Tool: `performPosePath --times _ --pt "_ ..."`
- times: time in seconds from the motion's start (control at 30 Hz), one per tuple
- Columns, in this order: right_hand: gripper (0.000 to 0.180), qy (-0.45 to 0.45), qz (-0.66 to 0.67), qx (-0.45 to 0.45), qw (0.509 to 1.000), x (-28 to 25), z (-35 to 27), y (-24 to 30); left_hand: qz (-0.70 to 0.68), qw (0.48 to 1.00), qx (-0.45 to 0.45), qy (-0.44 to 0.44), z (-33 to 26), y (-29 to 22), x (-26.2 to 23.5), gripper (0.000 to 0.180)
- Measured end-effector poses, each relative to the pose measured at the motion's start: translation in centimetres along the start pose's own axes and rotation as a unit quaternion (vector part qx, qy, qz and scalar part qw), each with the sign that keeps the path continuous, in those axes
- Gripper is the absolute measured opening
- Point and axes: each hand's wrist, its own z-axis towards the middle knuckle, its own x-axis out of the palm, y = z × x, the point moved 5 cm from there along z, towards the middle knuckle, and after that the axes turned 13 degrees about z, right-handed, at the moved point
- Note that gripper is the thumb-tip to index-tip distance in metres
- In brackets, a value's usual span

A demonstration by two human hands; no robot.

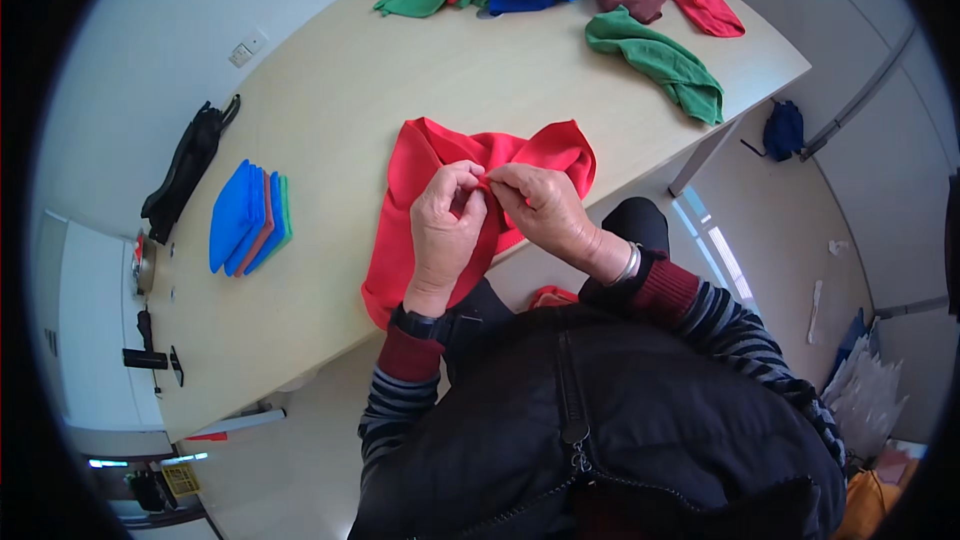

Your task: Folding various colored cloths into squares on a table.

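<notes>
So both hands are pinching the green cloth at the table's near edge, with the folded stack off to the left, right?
Not quite. The cloth pinched by the left hand and right hand is red, not green, as the head view shows. It lies at the table's near edge, with the folded stack off to the left.

Red cloth (440, 175), striped sleeves (735, 330)

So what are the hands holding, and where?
Both the left hand and right hand pinch the red cloth at a fold near its middle.
</notes>
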Motion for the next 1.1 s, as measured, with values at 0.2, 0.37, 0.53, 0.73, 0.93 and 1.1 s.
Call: performPosePath --times 0.2,0.37,0.53,0.73,0.93,1.1 --pt "0.017 0.042 0.066 0.065 0.995 0.4 -0.3 0.0 -0.006 1.0 -0.023 0.004 -0.1 1.1 0.1 0.017" --pt "0.017 0.013 0.069 0.09 0.993 -0.1 -0.3 -2.2 0.072 0.995 0.011 0.071 0.0 -0.1 0.5 0.014" --pt "0.014 0.033 0.043 0.104 0.993 -0.7 -1.3 -2.4 0.115 0.97 -0.086 0.199 4.6 7.3 -1.6 0.015" --pt "0.014 0.08 0.046 0.09 0.992 0.0 -2.0 -2.4 0.339 0.937 -0.065 0.056 11.8 17.5 -1.1 0.024" --pt "0.015 0.096 0.044 0.073 0.992 0.3 -2.2 -1.8 0.454 0.834 -0.2 0.24 14.7 24.3 2.3 0.027" --pt "0.016 0.101 0.042 0.064 0.992 -0.6 -2.1 -1.5 0.464 0.818 -0.229 0.251 15.0 25.3 0.9 0.03"
